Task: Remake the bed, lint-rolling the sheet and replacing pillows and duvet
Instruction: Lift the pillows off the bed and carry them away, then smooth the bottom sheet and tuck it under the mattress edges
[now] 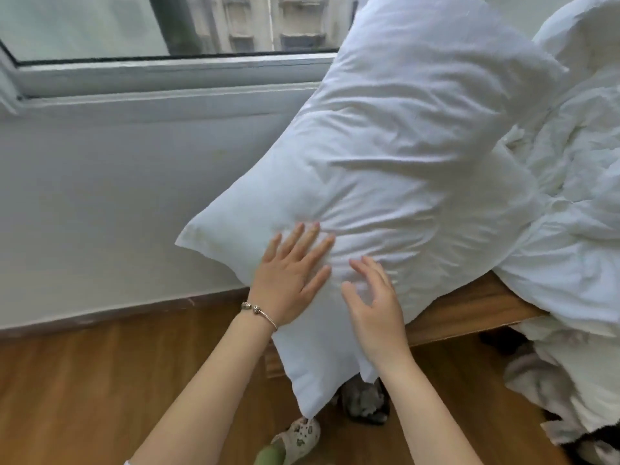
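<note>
- Pressing flat on the pillow (396,169): left hand (288,280), fingers straight and spread wide, palm on the lower part of the white cover. Thin bracelet (260,313) with two beads on that wrist.
- Right hand (374,303) just beside the left, at its 3 o'clock; fingers loosely bent and apart, fingertips at the fabric, gripping nothing. Whether the palm touches the cover cannot be told.
- Cover creases fan out from both hands toward 1 o'clock.
- Pillow stands tilted, long axis running from 7 o'clock (bottom corner hanging over the floor) to 1 o'clock (top end near the window). Its right side leans against the bedding heap; its lower right edge lies over the tabletop (469,310).
- Tabletop: brown wood, only a wedge of it visible at 3 o'clock from the hands.
- Duvet (577,196), white and crumpled, piled on the tabletop at 2 to 3 o'clock, spilling over its edge at 4 o'clock.
- Wooden floor (100,380) at 6 to 9 o'clock; white wall (117,196) and baseboard at 9 to 10 o'clock.
- Window (167,28) at 11 to 12 o'clock, a building visible outside.
- Patterned slipper (298,437) at 6 o'clock; a grey object under the pillow's bottom corner, too unclear to name.
</note>
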Motion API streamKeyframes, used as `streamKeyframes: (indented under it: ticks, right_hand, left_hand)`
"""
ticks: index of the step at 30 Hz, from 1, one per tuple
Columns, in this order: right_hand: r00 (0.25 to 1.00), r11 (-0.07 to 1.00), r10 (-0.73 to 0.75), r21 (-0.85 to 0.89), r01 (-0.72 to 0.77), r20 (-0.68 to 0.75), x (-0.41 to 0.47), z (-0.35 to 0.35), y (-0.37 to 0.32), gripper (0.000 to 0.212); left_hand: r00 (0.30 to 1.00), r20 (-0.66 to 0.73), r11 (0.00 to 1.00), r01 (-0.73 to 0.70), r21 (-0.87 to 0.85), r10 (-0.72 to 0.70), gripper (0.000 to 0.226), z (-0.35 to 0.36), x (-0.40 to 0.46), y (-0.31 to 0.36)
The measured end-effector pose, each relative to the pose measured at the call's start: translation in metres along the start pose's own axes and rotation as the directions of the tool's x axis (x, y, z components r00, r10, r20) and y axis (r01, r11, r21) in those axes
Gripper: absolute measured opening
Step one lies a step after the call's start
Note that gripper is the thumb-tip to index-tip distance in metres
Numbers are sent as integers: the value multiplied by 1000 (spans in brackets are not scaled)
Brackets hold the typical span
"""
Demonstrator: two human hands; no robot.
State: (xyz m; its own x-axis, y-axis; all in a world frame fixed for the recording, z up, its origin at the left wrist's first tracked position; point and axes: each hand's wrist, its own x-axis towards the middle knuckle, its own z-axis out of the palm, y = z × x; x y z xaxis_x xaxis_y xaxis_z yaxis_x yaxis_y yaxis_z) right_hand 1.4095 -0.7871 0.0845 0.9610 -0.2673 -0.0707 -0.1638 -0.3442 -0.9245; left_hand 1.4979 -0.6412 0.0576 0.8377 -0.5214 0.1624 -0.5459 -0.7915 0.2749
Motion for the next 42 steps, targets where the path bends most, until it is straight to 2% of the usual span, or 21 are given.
streamKeyframes:
  ticks: [2,4,5,7,10,13,16,17,19,21,24,27,30,33,35,37,39,42]
  right_hand:
    - [994,998,-57,31,54,88,-14,24,-16,36]
    - [979,997,-75,47,67,188,-25,59,-30,32]
    - [967,997,-74,36,67,245,-30,80,-36,30]
    - [931,997,-71,-7,79,357,-38,128,-49,28]
    - [850,990,-92,-47,136,519,-55,214,-69,24]
    - [697,971,-117,-64,229,708,-79,311,-89,21]
    - [473,942,-120,-50,332,873,-116,403,-109,22]
    - [369,924,-112,-39,379,923,-133,435,-113,22]
    - [187,895,-90,-3,446,978,-156,480,-119,21]
    - [-8,860,-53,50,507,999,-183,526,-120,21]
    - [-244,812,54,99,575,968,-223,585,-117,20]
    - [-448,751,161,185,634,880,-261,639,-107,21]
    - [-582,672,279,278,687,764,-298,687,-86,19]
    - [-664,591,373,386,708,648,-337,725,-55,20]
    - [-709,541,429,470,698,559,-365,741,-24,21]
    - [-752,520,416,545,658,511,-385,752,0,23]
    - [-808,482,401,651,587,432,-410,756,33,30]
    - [-889,313,401,879,360,221,-448,750,75,48]
  left_hand:
    - [992,35,970,125,-210,-120,52,-17,-42,-18]
    - [938,57,839,331,-432,-341,45,-35,-90,-44]
    - [895,63,765,412,-495,-441,43,-42,-116,-60]
    - [800,29,680,529,-508,-600,40,-57,-172,-95]
    - [595,-23,503,657,-562,-803,32,-78,-264,-151]
    - [369,-53,319,713,-624,-928,26,-100,-352,-201]
    - [144,-76,158,734,-660,-987,27,-114,-436,-234]
    - [53,-79,93,721,-686,-995,28,-116,-466,-240]
    - [-77,-69,-2,683,-731,-995,28,-115,-506,-243]
    - [-238,-57,-106,619,-778,-970,26,-107,-544,-240]
    - [-476,-1,-266,493,-828,-880,22,-87,-584,-228]
    - [-683,67,-386,327,-862,-727,20,-58,-607,-218]
    - [-830,137,-467,161,-869,-541,23,-22,-624,-213]
    - [-908,212,-551,25,-834,-362,24,25,-637,-208]
    - [-932,262,-599,-62,-799,-252,27,63,-645,-199]
    - [-934,278,-679,-56,-732,-222,37,94,-653,-192]
    - [-939,296,-768,-58,-638,-175,53,128,-659,-181]
    - [-955,268,-844,-36,-535,-129,66,167,-656,-163]
